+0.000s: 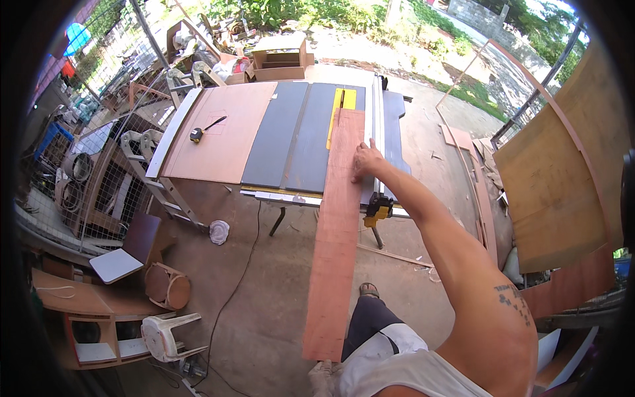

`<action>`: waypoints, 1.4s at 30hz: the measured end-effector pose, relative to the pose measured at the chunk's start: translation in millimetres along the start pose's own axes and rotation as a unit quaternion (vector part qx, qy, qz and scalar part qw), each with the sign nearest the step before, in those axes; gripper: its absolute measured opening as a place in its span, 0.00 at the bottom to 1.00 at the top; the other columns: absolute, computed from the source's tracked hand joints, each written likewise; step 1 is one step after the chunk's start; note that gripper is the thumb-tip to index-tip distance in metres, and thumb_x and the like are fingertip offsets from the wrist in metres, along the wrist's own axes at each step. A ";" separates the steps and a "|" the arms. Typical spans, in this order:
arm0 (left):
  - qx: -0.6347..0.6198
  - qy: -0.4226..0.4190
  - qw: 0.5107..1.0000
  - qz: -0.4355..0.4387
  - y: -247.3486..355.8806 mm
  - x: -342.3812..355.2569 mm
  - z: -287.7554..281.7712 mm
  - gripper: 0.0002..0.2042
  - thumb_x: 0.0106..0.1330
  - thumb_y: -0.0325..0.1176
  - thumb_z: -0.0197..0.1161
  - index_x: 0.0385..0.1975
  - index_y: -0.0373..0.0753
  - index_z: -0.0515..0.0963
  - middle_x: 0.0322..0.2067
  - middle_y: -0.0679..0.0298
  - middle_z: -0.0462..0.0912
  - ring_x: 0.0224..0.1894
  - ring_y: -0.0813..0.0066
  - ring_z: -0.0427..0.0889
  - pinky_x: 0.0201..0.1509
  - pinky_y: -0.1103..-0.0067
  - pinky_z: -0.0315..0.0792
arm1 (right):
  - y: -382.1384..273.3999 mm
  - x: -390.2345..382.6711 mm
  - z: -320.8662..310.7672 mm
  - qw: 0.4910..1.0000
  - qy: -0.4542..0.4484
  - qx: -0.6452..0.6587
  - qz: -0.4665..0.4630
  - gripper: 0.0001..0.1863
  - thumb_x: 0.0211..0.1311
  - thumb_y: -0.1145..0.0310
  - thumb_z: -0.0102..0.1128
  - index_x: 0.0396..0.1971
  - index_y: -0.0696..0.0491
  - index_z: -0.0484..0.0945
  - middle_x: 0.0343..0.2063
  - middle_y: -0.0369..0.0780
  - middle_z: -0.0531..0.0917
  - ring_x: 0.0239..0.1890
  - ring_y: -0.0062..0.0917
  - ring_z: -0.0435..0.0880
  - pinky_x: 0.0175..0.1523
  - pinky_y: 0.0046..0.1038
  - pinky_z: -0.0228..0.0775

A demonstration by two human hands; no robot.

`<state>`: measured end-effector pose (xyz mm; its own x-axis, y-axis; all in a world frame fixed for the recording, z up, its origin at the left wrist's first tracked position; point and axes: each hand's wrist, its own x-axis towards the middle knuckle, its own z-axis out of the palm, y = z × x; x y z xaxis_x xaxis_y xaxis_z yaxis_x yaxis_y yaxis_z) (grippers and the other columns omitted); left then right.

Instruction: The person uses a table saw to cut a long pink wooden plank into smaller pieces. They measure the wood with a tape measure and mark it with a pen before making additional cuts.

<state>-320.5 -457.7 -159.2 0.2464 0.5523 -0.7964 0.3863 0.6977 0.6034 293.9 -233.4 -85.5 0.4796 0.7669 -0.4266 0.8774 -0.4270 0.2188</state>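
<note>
A long reddish-brown wooden board [334, 231] lies lengthwise on the table saw [271, 145], its near part reaching off the front edge toward my body. At that near end my left hand [322, 377] is closed on the board, mostly hidden at the lower edge of the view. My right hand [368, 161] rests palm down on the board's right side, fingers spread, beside the long metal rip fence [375, 119]. Under the board's far end shows the yellow throat plate [348, 99], with a dark slot in it. A black-and-yellow fence clamp [378, 209] sits at the front.
Left of the saw, a plywood panel [218, 149] carries a tape measure [196, 135] and a dark marker-like tool; a folding ladder [159, 178] stands under it. A cord [231, 291] crosses the floor. A white plastic stool [162, 334] stands at lower left; large plywood sheets [555, 178] lean at right.
</note>
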 end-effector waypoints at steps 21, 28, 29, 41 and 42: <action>0.412 0.097 0.891 0.163 -5.7 13.3 -2.8 0.14 0.64 0.41 0.53 0.26 0.39 0.79 0.23 0.53 0.80 0.24 0.60 0.79 0.29 0.65 0.73 | 20.7 28.3 -16.2 0.998 0.019 -0.018 -0.055 0.40 0.40 0.38 0.68 0.49 0.54 0.80 0.57 0.42 0.74 0.68 0.37 0.57 0.70 0.53 0.37; 0.374 0.108 0.914 0.114 9.1 20.9 9.7 0.15 0.64 0.42 0.54 0.25 0.38 0.79 0.22 0.52 0.80 0.23 0.61 0.79 0.28 0.65 0.72 | 35.4 36.3 -18.2 0.999 0.021 -0.009 -0.037 0.45 0.38 0.38 0.69 0.53 0.57 0.75 0.59 0.44 0.72 0.69 0.37 0.54 0.71 0.52 0.37; 0.364 0.110 0.918 0.108 10.2 20.9 10.4 0.15 0.64 0.42 0.54 0.25 0.37 0.79 0.22 0.52 0.80 0.23 0.61 0.78 0.28 0.65 0.72 | 35.2 38.5 -19.2 0.999 0.025 -0.010 -0.037 0.46 0.38 0.38 0.69 0.54 0.57 0.75 0.59 0.44 0.71 0.69 0.37 0.54 0.71 0.52 0.37; 0.375 0.131 0.911 0.113 32.7 34.2 36.1 0.14 0.63 0.42 0.55 0.24 0.38 0.79 0.25 0.51 0.80 0.26 0.55 0.79 0.30 0.63 0.72 | 47.2 62.9 -27.8 0.999 0.023 0.001 -0.023 0.48 0.35 0.40 0.71 0.55 0.59 0.74 0.61 0.45 0.69 0.70 0.37 0.53 0.72 0.50 0.35; 0.388 0.124 0.906 0.118 34.5 34.4 37.5 0.14 0.63 0.42 0.56 0.25 0.38 0.79 0.25 0.51 0.80 0.27 0.55 0.79 0.30 0.63 0.73 | 50.3 68.3 -23.6 0.999 0.035 0.001 -0.020 0.48 0.35 0.40 0.71 0.55 0.59 0.73 0.61 0.45 0.68 0.70 0.37 0.53 0.72 0.50 0.35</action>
<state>-265.3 -431.7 -167.4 0.2337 0.7971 -0.5568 0.8806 0.0692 0.4688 371.1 -191.2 -82.9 0.4431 0.8153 -0.3727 0.8963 -0.3956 0.2004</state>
